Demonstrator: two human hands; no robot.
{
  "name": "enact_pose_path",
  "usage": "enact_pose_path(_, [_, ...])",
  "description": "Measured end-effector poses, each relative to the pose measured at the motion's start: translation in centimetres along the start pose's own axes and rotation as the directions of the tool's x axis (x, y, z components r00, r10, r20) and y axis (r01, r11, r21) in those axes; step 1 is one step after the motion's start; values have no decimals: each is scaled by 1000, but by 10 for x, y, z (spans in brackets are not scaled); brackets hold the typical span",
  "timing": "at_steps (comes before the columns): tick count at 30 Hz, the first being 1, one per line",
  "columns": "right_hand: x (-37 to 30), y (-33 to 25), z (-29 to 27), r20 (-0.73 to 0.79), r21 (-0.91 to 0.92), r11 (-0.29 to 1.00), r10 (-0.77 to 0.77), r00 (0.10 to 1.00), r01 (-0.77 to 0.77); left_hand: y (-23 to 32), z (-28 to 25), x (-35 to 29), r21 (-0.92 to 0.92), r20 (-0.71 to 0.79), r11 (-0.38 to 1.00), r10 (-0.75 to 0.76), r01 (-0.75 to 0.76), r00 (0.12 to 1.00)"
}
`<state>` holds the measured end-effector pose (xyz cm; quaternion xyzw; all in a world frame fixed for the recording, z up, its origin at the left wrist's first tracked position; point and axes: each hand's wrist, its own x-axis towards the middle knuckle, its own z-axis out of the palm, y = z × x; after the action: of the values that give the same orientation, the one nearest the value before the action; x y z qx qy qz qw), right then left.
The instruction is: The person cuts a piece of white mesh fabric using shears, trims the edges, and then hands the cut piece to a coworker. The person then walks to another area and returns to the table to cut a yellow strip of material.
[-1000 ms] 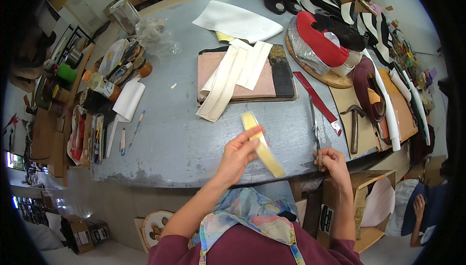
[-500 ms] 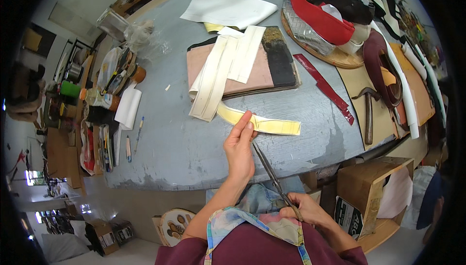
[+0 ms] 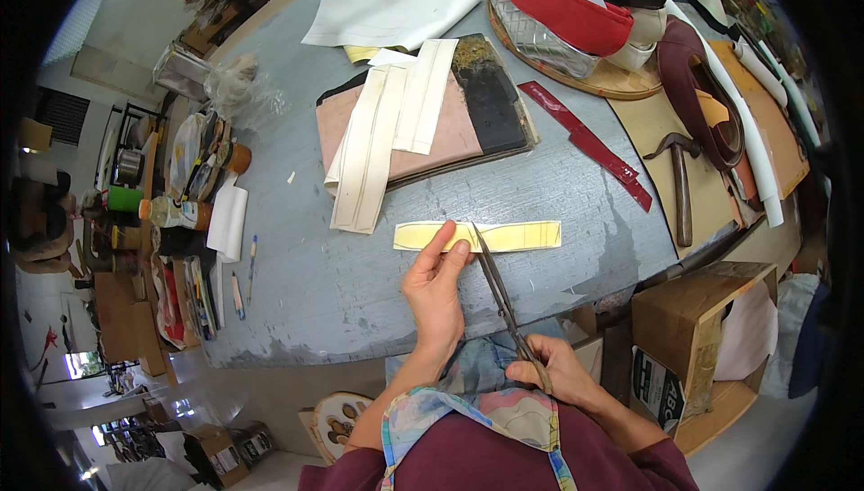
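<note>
My left hand pinches a pale yellow strip between thumb and fingers, near its middle. The strip stretches out to both sides, marked with drawn lines. In my right hand are long dark scissors, held by their handles close to my apron. Their tips meet the strip just right of my left fingers; whether the blades have cut into it I cannot tell. Beyond lie cream strips with lines on them, resting partly on a pink and black flat folder.
A white sheet lies at the back of the grey table. To the right are dark red strips, a hammer, and a red shoe on a round board. Pens and jars are at the left.
The yellow strip has straightened and shifted left, apart from the cream strips. The scissors have moved up to it, tips now at the strip beside my left fingers.
</note>
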<state>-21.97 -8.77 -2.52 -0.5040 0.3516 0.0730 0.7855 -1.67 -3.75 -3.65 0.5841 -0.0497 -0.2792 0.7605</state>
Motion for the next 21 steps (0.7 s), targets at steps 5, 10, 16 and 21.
enact_pose_path(5, [3,-1,3,-47,-48,999,-11,999,9,-4,-2,-2,-6,0,1000,12,-12,1000])
enact_pose_path(10, [5,1,5,-75,-65,998,-31,997,26,-5,-2,-3,8,-11,1000,0,0,1000])
enact_pose_path(16, [5,-1,9,-112,-121,990,-85,990,72,-5,-2,-5,14,-17,1000,3,-3,1000])
enact_pose_path(21, [2,-2,12,-141,-151,985,-103,985,82,-5,-1,-6,22,-12,1000,8,-8,1000])
